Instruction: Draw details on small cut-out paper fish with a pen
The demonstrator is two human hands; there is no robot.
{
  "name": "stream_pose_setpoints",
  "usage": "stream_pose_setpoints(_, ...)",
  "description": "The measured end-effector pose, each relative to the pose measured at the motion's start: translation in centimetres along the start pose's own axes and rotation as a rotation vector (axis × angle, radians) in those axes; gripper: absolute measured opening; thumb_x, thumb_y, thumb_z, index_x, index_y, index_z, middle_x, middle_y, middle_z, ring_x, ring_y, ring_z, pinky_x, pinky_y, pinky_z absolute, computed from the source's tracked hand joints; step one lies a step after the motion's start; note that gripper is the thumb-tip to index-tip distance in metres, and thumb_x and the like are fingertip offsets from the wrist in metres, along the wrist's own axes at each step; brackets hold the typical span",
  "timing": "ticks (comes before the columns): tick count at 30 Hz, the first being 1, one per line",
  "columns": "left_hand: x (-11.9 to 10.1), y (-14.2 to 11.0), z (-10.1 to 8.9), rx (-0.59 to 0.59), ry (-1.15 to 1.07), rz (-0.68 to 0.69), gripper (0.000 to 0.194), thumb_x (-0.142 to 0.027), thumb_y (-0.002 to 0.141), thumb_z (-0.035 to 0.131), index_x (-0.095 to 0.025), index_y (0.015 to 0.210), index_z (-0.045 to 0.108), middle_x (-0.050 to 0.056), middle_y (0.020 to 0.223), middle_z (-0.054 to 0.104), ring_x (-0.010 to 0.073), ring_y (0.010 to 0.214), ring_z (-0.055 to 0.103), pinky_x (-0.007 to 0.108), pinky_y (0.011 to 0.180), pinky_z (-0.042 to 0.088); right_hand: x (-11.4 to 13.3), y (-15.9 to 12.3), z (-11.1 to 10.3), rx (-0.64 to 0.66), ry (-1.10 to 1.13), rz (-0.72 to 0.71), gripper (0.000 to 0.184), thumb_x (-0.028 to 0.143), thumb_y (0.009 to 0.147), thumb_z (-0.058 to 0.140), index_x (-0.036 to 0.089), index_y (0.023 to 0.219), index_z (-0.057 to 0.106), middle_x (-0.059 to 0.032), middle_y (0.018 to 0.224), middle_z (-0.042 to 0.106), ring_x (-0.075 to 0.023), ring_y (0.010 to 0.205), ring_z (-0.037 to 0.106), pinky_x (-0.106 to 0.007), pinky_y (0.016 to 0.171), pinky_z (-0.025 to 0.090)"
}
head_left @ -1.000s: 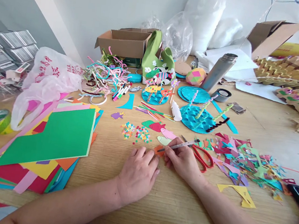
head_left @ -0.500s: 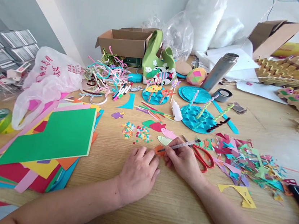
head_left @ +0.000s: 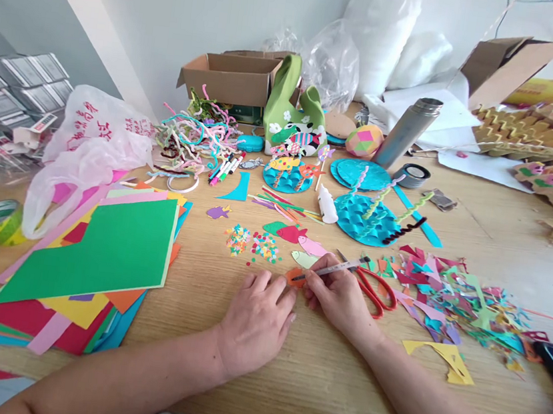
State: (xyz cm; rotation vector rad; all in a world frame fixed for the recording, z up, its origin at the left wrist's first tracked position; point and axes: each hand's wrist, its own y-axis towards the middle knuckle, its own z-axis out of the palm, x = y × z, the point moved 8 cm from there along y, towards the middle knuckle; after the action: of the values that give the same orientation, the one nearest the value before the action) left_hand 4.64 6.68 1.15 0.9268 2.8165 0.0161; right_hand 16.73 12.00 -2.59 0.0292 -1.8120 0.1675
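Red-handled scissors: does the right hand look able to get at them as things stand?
Probably yes: the red-handled scissors lie just beside the right hand, and nothing covers their handles. The hand is occupied, though, by the pen, which would likely need putting down first.

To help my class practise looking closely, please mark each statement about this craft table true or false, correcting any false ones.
1. The right hand holds a pen. True.
2. The left hand holds the scissors. False: the scissors lie on the table beside the right hand.
3. The purple fish lies apart from the red fish. True.
4. The big green sheet is beneath the paper stack. False: it lies on top.
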Motion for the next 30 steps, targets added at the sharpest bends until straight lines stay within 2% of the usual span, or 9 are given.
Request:
stream_pose_setpoints(17, -0.04, -0.04, -0.01, 0.001, -0.007, 0.0, 0.028, -0.03, 0.096, 0.052, -0.019, 0.121, 0.059, 0.007, 0.116, 0.059, 0.0266, 0.101, 0.048, 0.046, 0.087, 0.045, 0.45, -0.02, -0.06, -0.015, 0.003, -0.004, 0.026, 0.042, 0.082, 0.063, 0.025, 0.071, 0.047, 0.0037, 0.051, 0.055, -0.0134, 0.039, 0.054, -0.024, 0.038, 0.041)
stream_pose_setpoints(30, 0.0, -0.02, -0.13, -0.007, -0.002, -0.004, 0.027, -0.03, 0.096, 0.053, -0.02, 0.12, 0.059, 0.007, 0.114, 0.059, 0.0261, 0.101, 0.049, 0.045, 0.089, 0.045, 0.38, -0.11, -0.02, -0.014, 0.011, -0.016, 0.024, 0.038, 0.083, 0.062, 0.024, 0.071, 0.047, 0.0039, 0.051, 0.055, -0.0127, 0.039, 0.053, -0.023, 0.038, 0.041)
